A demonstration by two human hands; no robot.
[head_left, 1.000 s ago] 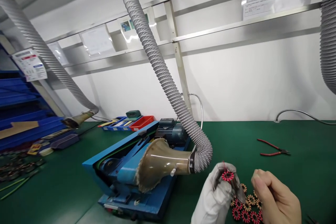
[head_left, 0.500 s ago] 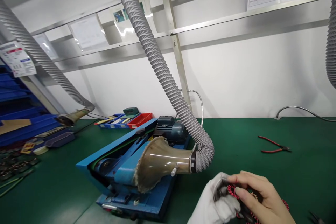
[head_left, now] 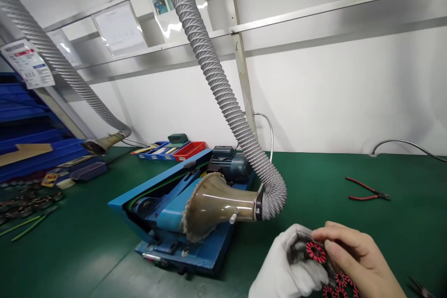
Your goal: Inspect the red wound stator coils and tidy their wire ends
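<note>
Both hands are on 1 small red wound coil ring (head_left: 316, 251) down at the near edge of the green tabletop (head_left: 314, 181). The white-gloved left hand (head_left: 291, 270) has its grip closed around it from below, and the bare right hand (head_left: 356, 260) pinches it from the other side. Looks like a check-or-pass step; the next move probably needs a clean handover without bending the windings. More red coil rings (head_left: 340, 284) lie loose under the hands. Further back, the red plastic tray (head_left: 190, 150) and blue plastic trays (head_left: 157, 150) hold stuff too small to make out.
</note>
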